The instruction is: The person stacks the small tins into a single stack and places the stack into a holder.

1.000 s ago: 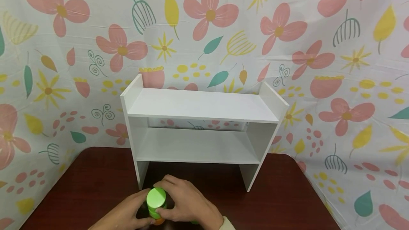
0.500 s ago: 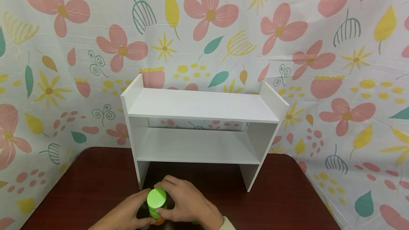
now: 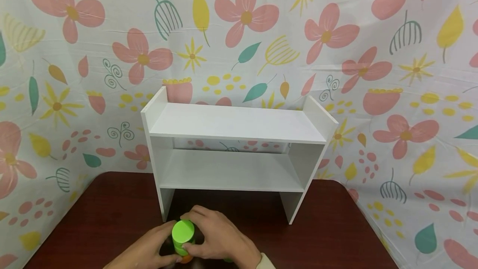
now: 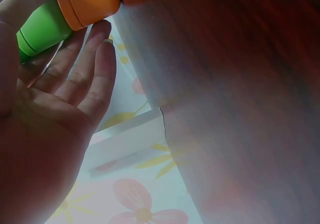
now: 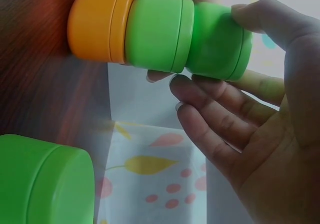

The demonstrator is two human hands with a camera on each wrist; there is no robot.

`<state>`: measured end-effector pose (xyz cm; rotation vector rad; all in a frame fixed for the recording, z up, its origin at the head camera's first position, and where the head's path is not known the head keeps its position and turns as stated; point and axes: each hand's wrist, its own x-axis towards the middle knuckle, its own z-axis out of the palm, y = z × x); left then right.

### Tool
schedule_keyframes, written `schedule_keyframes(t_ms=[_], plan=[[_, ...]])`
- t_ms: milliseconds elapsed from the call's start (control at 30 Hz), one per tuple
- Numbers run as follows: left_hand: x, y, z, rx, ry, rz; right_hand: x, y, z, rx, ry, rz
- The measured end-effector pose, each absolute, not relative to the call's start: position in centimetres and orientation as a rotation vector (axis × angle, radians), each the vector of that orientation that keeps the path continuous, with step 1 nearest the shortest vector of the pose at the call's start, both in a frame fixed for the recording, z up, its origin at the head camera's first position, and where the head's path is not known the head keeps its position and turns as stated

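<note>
Jars (image 3: pixel 183 231) stand stacked at seven o'clock in our head view: orange jar (image 5: pixel 95 26) on the worktop (image 3: pixel 93 219), middle green jar (image 5: pixel 157 33) above it, top green jar (image 5: pixel 217 41) uppermost. We see the left hand (image 3: pixel 149 246) clasped round the orange-green join and the right hand (image 3: pixel 218 233) pinching the top green jar, which looks slightly out of line. To steady this well, we judge, the left should brace the lower pair while the right squares the topmost and releases evenly, avoiding the spare green jar (image 5: pixel 47 181) at four o'clock from them.
</note>
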<state>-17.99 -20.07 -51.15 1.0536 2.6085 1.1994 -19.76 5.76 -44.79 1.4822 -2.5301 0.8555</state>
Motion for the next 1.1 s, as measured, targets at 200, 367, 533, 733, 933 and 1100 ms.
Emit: schedule_keyframes(t_ms=[200,367,533,733,933,1100], plan=[[-18.05,-20.11,-51.24,1.062,2.620,1.196,-19.80,5.77,-44.74,1.480,-2.548,0.858],[-18.02,-20.10,-51.25,1.053,2.630,1.190,-19.92,5.80,-44.77,1.476,-2.564,0.857],[-17.88,-20.02,-51.19,1.064,2.632,1.187,-19.95,5.92,-44.81,1.480,-2.565,0.871],[-17.95,-19.99,-51.22,1.062,2.636,1.177,-20.00,6.02,-44.89,1.488,-2.555,0.879],[-18.05,-20.06,-51.28,1.046,2.641,1.172,-19.98,6.06,-44.91,1.485,-2.561,0.875],[-18.03,-20.14,-51.39,1.030,2.632,1.169,-19.94,6.11,-44.93,1.474,-2.571,0.869]])
